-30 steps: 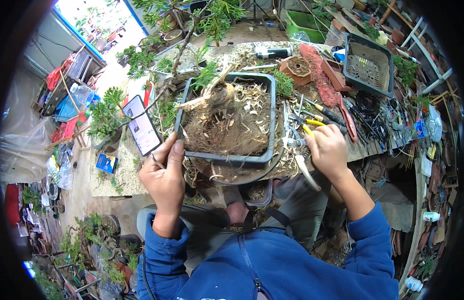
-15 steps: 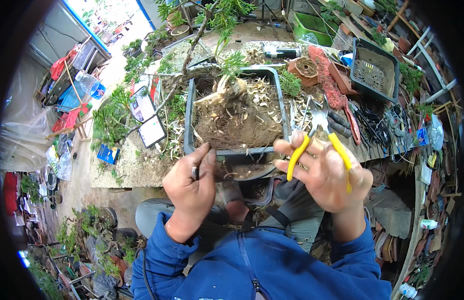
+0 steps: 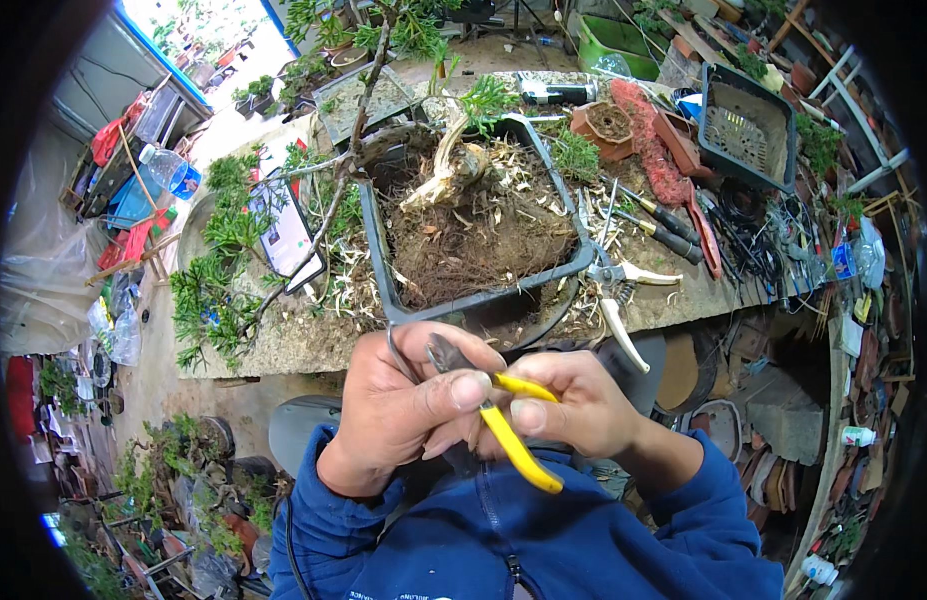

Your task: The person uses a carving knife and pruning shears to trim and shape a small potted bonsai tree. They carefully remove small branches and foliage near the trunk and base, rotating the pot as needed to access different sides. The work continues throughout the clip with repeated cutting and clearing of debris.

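Note:
Close together in front of my body, both hands are at a pair of yellow-handled pliers (image 3: 505,440), whose dark jaws point up and left. My left hand (image 3: 388,405) is closed, its thumb at the pliers' pivot. A thin dark curved wire (image 3: 397,352) also shows at its fingers. My right hand (image 3: 583,405) closes around the handle side with thumb and fingers. Just beyond the hands, a dark rectangular pot (image 3: 473,308) stands on the bench, holding soil and a small tree with a pale, stripped trunk (image 3: 451,172). Green branches reach out to its left.
White-handled pruning shears (image 3: 623,325) and dark-handled tools (image 3: 668,235) lie right of the pot. Farther off are a clay pot (image 3: 605,128), a red brush-like strip (image 3: 645,140) and an empty black tray (image 3: 748,130). A phone (image 3: 286,235) lies left, under foliage. Wood shavings litter the bench (image 3: 253,350).
My right hand has brought the pliers left and down to my left hand, and both now hold them. The pot appears slightly turned, and the view has shifted.

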Available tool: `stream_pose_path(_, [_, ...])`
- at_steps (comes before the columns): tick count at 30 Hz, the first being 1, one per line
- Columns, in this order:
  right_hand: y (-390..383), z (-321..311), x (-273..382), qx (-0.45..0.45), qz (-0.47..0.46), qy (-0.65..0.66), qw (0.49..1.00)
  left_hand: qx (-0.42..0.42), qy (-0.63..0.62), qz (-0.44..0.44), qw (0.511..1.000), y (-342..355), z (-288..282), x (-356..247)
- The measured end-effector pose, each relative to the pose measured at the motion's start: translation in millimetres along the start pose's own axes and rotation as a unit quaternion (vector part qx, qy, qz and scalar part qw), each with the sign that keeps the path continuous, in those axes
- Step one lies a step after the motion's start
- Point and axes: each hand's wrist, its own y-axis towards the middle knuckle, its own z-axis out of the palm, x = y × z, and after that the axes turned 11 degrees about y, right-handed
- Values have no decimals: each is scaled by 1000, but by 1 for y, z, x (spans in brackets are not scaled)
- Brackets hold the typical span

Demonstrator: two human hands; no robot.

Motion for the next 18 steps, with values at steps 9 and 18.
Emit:
stream_pose_path(9, [18, 20, 23, -152, -338, -538, 757, -199, 192, 82, 958, 15, 13, -13])
stream_pose_path(18, [52, 27, 20, -296, -343, -691, 564, -291, 268, 191, 898, 51, 5, -17])
